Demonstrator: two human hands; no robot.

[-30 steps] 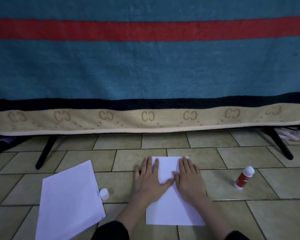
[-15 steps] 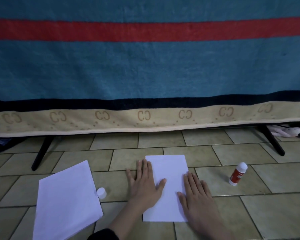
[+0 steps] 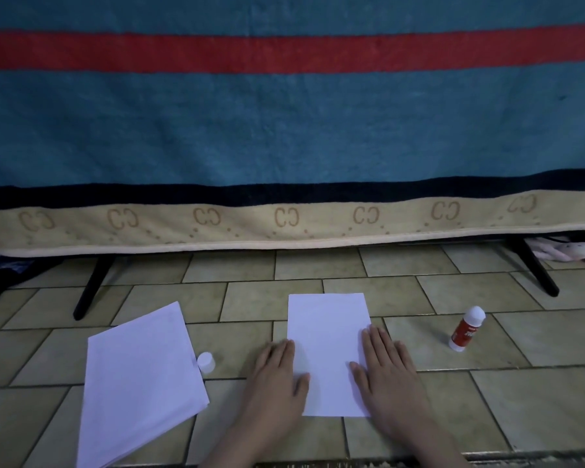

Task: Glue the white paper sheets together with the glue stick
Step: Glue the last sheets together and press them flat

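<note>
Kneeling-on-the-floor view, looking down at beige floor tiles point(image 3: 537, 393). Smack in the middle: white paper sheet point(image 3: 328, 349), portrait-wise, lying flat on the tiles. Left hand point(image 3: 277, 376) pressed flat, fingers spread and straight, mostly on the tile just beside the sheet's left edge with the thumb reaching onto the paper. Right hand point(image 3: 385, 369) same deal on the other side, palm down, splayed flat, thumb and first fingers on the sheet's right edge, the rest hanging over onto the floor. Neither one gripping anything, just pushing down.

Off to the left, well apart from the middle sheet: stack of white paper point(image 3: 139, 383), turned at an angle, edges of several sheets showing at its near corner. Small white cap point(image 3: 206, 362) touching or just beside the stack's right edge, hard to call which.

Over on the right, glue stick point(image 3: 466, 329), red body with a white top and white base, standing on the tiles and leaning a bit, well clear of the right hand. Label too blurry to read.

Behind all that: big teal blanket point(image 3: 284, 130) with a red stripe, a dark band and a tan border with looped letter marks, hanging down over black legs point(image 3: 92, 285). Some pale fabric point(image 3: 561, 251) tucked under at far right.
</note>
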